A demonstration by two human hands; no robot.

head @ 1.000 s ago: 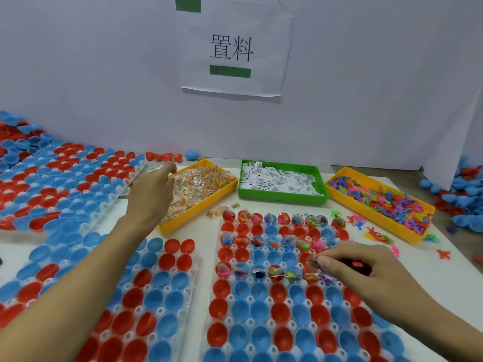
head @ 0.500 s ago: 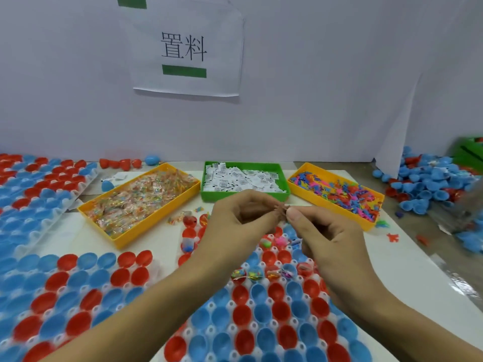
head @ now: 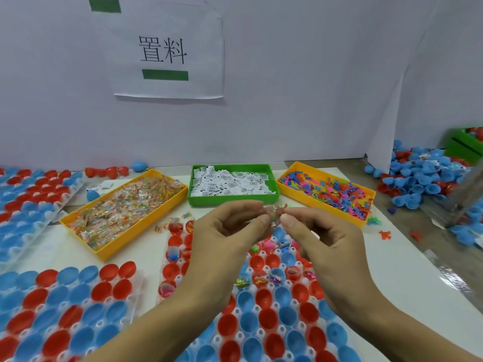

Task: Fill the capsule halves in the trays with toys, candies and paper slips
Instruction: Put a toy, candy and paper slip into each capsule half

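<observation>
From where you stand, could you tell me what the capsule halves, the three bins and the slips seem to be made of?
Capsule halves: likely thin moulded plastic, glossy; highlights glint inside the red and blue cups.
Bins, left yellow bin, green bin and right yellow bin: apparently rigid plastic, smooth, evenly coloured, with rounded rims.
Slips: look like matte white printed paper, folded; possibly sachets.

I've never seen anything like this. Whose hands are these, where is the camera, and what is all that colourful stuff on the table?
No machine here: a person's two bare hands, filmed by a wide-angle camera worn on the head, looking down. The left hand and right hand together pinch a small clear candy packet. Below lies a tray of red and blue capsule halves, the far rows already filled. Behind stand three bins: candies, paper slips and small plastic toys. More trays sit at the left.
</observation>
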